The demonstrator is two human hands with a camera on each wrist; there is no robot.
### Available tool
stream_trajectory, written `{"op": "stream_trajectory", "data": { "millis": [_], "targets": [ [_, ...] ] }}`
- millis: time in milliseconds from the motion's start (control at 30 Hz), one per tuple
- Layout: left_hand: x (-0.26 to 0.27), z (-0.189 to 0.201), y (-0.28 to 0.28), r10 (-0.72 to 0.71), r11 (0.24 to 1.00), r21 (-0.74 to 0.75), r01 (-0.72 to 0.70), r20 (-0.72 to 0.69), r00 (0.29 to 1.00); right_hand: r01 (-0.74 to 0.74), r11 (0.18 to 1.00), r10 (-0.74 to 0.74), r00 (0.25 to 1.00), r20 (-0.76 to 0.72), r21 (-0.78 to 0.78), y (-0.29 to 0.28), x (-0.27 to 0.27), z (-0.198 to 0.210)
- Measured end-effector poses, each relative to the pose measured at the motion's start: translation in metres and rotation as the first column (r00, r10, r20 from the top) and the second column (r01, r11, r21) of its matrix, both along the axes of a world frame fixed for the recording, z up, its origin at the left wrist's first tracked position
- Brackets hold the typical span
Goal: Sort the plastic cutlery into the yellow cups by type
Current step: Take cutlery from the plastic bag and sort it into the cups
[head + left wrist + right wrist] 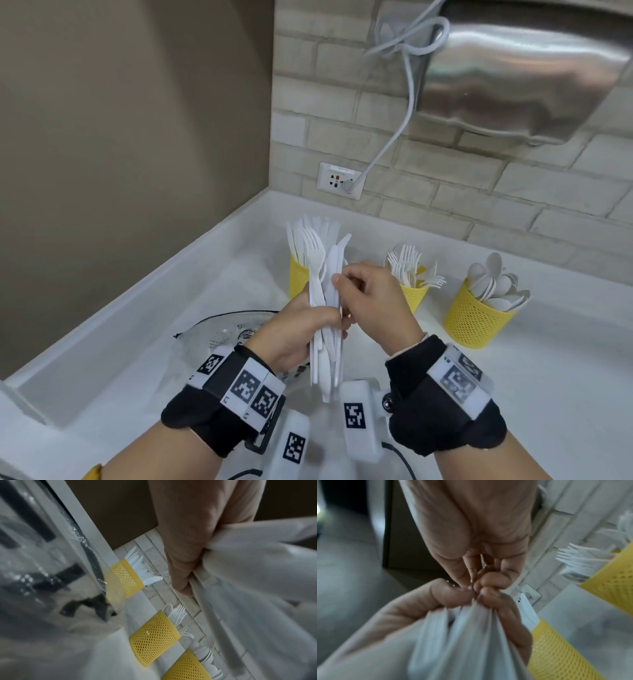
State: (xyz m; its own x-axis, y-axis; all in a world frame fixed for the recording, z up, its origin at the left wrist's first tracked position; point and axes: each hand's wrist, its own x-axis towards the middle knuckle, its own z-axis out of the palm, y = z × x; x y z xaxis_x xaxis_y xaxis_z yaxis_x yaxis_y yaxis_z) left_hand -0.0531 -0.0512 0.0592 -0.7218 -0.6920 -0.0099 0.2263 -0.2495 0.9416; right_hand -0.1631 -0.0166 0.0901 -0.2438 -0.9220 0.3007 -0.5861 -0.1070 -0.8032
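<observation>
My left hand [322, 317] grips an upright bundle of white plastic cutlery [325, 346], forks and knives mixed, above the counter. My right hand [340, 278] pinches one piece at the bundle's right side; its type is unclear. Behind the hands stand three yellow mesh cups: the knife cup [297, 279] on the left, the fork cup [416, 296] in the middle, the spoon cup [474, 323] on the right. The left wrist view shows my fingers [185, 561] round the blurred bundle [257, 577]. In the right wrist view my fingertips [488, 580] meet over the bundle [464, 635].
A clear plastic bowl [222, 334] sits on the white counter [548, 394] just left of my left wrist. A brick wall with a socket [340, 180] and a cord runs behind the cups. A raised counter lip [137, 298] runs along the left.
</observation>
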Motion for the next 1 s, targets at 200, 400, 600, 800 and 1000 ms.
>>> {"op": "stream_trajectory", "data": {
  "millis": [200,400,600,800,1000],
  "targets": [
    [-0.004,-0.002,0.0,0.052,0.997,0.067,-0.047,-0.063,0.997,0.075,0.997,-0.075,0.989,0.124,0.007,-0.001,0.004,-0.005],
    [-0.005,0.0,0.0,0.103,0.993,0.063,-0.098,-0.078,0.992,0.092,0.996,-0.085,0.917,0.389,0.002,-0.001,0.005,-0.007],
    [-0.003,0.001,-0.003,0.171,0.978,0.13,-0.162,-0.059,0.984,0.099,0.994,-0.05,0.804,0.592,-0.05,0.002,-0.002,-0.004],
    [-0.004,-0.005,-0.006,0.182,0.976,0.126,-0.179,-0.009,0.983,0.214,0.968,-0.055,0.698,0.714,-0.134,0.002,-0.009,0.01],
    [-0.005,0.0,-0.005,0.184,0.98,0.094,-0.177,-0.069,0.98,-0.019,1.0,0.022,0.988,0.153,-0.021,0.005,-0.008,-0.001]
  ]
}}
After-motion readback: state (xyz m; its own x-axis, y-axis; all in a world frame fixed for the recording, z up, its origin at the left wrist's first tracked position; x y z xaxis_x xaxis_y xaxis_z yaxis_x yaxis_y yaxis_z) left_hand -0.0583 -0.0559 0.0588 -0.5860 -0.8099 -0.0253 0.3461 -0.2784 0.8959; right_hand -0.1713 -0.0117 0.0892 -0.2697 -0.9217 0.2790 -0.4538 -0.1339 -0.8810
